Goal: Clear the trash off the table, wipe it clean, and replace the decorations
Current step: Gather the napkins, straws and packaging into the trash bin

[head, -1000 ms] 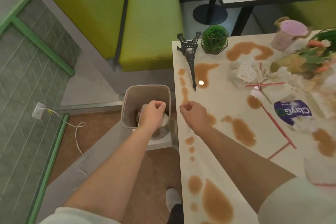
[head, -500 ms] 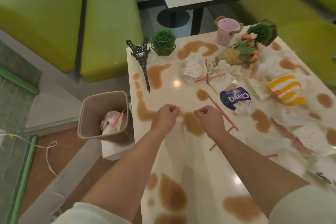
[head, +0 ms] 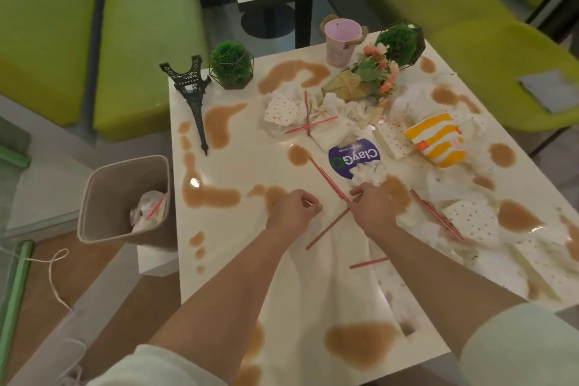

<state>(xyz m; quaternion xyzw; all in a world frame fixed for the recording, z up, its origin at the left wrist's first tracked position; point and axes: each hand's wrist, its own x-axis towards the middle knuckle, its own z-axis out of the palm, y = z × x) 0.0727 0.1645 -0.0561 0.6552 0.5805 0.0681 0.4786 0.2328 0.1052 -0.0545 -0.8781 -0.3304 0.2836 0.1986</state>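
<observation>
The white table (head: pixel 250 166) is covered with brown spills (head: pixel 363 345), crumpled dotted napkins (head: pixel 285 106), red straws and wrappers. My right hand (head: pixel 371 208) pinches the near end of a long red straw (head: pixel 327 177) just below a crumpled tissue (head: pixel 368 174) and a purple ClayGo wrapper (head: pixel 351 157). My left hand (head: pixel 293 213) hovers beside it over the table, fingers loosely curled, holding nothing. A second straw (head: pixel 326 230) lies between my wrists. A beige bin (head: pixel 94 197) left of the table holds napkins and a straw.
Decorations stand along the far edge: a black Eiffel tower model (head: pixel 192 94), a small green plant (head: pixel 232 64), a pink bucket (head: pixel 341 41), a flower bouquet (head: pixel 372 72), another plant (head: pixel 401 41). A yellow striped wrapper (head: pixel 438 141) lies right. Green benches surround the table.
My left hand came back from over the bin to the table's middle. My right hand moved right to the long red straw. The view swung right, showing more of the table.
</observation>
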